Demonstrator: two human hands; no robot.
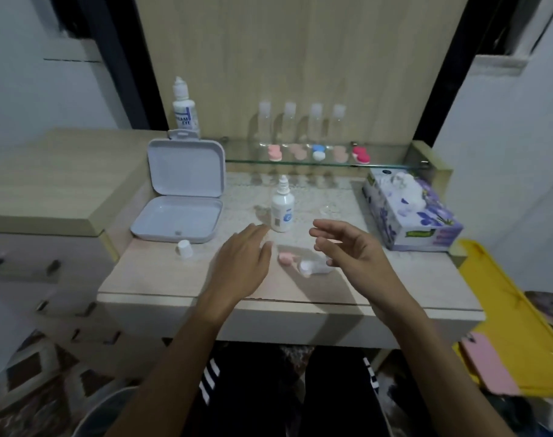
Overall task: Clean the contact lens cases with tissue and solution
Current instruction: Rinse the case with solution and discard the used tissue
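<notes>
Landmark: the small solution bottle (282, 209), upright mid-counter, cap off.

Nearest us, both hands hover over the counter (161, 279) on the near side of that bottle. Our left hand (243, 260) is flat, fingers straight, holding nothing, fingertips just near-left of the bottle. Our right hand (347, 247) is near-right of it, fingers loosely spread, empty. Between the hands, just nearer than the bottle, lies the contact lens case (303, 263), pink part and white part; blurred, so we cannot tell whether its lids are on.

A loose white cap (185, 248) stands well left of the bottle, nearer us. Left of the bottle sits an open white box (180, 197), lid up. Right of it, a tissue box (410, 212) with a tissue poking out.

Behind the bottle, a glass shelf (237, 159) carries more coloured lens cases (319, 152) and four clear bottles (302, 124). Far left of these stands a larger bottle (184, 105).
</notes>
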